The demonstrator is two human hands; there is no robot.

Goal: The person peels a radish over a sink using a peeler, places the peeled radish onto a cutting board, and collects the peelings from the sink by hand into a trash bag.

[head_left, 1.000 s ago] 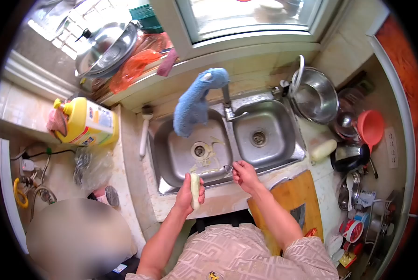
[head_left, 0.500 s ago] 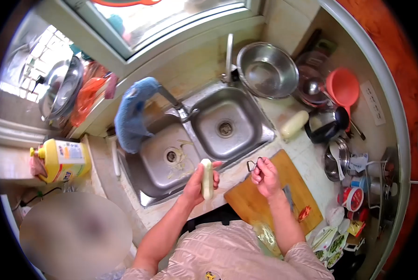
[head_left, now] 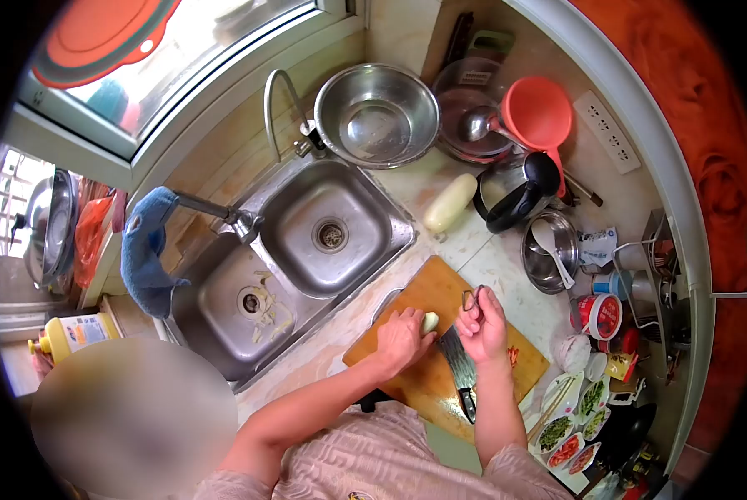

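Observation:
My left hand (head_left: 401, 340) is closed over a peeled pale-green vegetable (head_left: 430, 322) at the upper middle of the wooden cutting board (head_left: 415, 292). Only one end of it shows past my fingers; its exact kind is unclear. My right hand (head_left: 482, 327) is raised above the board and pinches a small peeler (head_left: 470, 298) with a dark metal frame. Below and between the hands a kitchen knife (head_left: 457, 362) lies on the board, its black handle toward me. Some chopped red pieces (head_left: 513, 357) sit at the board's right side, partly behind my right wrist.
Left of the board is a double sink (head_left: 307, 287) with peelings in its left basin. Along the back stand a steel basin (head_left: 378, 117), a pale long vegetable (head_left: 449, 202) and a kettle (head_left: 519, 190). Small dishes of cut food (head_left: 555, 433) and a red-lidded tub (head_left: 599, 317) line the right.
My left hand has brought the peeled vegetable from in front of the sink over to the board. The view has turned right, and the knife now shows fully. The peeler stays in my right hand.

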